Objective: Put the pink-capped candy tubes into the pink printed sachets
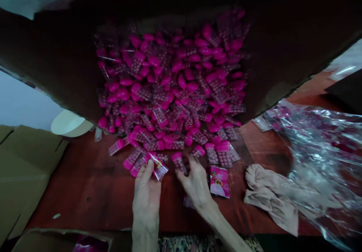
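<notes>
My left hand (147,191) holds a small shiny pink printed packet (156,165) between thumb and fingers. To its right, the fingers of my right hand (195,182) are around the lower end of a small clear container of round candies with a pink cap (178,161); the grip is partly hidden. In front of both hands lies a large heap of similar pink-capped candy containers (169,93), spilling out of a big cardboard box (271,60) tipped towards me. Another pink printed packet (220,182) lies flat on the table right of my right hand.
Crumpled clear plastic (325,161) covers the right side of the red-brown table (104,191). A beige cloth (271,199) lies beside it. At left are a cardboard box (25,169) and a pale round bowl (70,124). An open carton (62,240) sits at the near left edge.
</notes>
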The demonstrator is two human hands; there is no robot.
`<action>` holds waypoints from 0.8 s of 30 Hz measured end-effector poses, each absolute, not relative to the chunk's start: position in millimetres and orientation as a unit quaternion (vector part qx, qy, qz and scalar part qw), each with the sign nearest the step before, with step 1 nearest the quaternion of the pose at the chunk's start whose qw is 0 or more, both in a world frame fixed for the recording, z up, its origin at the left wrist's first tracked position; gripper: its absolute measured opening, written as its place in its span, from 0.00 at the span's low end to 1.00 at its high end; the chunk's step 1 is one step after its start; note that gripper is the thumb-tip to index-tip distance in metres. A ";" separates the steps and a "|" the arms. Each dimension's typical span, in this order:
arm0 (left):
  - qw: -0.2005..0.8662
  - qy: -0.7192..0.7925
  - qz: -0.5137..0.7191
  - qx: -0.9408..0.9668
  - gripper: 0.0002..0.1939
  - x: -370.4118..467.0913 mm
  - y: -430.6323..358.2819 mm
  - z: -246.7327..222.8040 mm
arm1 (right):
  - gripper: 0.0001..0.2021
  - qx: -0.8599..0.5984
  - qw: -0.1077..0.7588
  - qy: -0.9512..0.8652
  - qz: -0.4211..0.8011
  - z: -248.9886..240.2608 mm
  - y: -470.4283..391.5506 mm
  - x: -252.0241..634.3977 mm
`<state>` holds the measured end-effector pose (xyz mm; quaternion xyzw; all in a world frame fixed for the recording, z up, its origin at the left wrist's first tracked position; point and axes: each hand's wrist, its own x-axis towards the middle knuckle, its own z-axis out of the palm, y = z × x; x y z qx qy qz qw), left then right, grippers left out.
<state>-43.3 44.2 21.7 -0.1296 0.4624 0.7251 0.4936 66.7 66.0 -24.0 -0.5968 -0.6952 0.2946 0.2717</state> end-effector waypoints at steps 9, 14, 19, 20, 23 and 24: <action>0.471 0.457 0.744 -0.125 0.09 -38.1 58.4 31.8 | 0.18 -0.505 0.446 -0.569 0.471 11.3 31.9 83.8; 0.499 0.442 0.739 -0.096 0.06 -27.3 59.8 35.6 | 0.18 -0.503 0.491 -0.599 0.385 11.4 31.2 75.0; 0.527 0.422 0.729 -0.113 0.09 -14.3 61.6 41.4 | 0.18 -0.510 0.498 -0.601 0.362 4.1 36.0 74.6; 0.531 0.420 0.726 -0.116 0.08 -12.7 61.9 40.5 | 0.18 -0.508 0.497 -0.606 0.357 3.5 35.7 75.2; 0.529 0.424 0.726 -0.112 0.06 -10.7 62.5 33.8 | 0.18 -0.500 0.502 -0.620 0.339 3.5 33.8 77.5; 0.527 0.426 0.729 -0.098 0.05 -10.5 62.6 31.1 | 0.18 -0.499 0.504 -0.620 0.335 3.8 33.6 78.2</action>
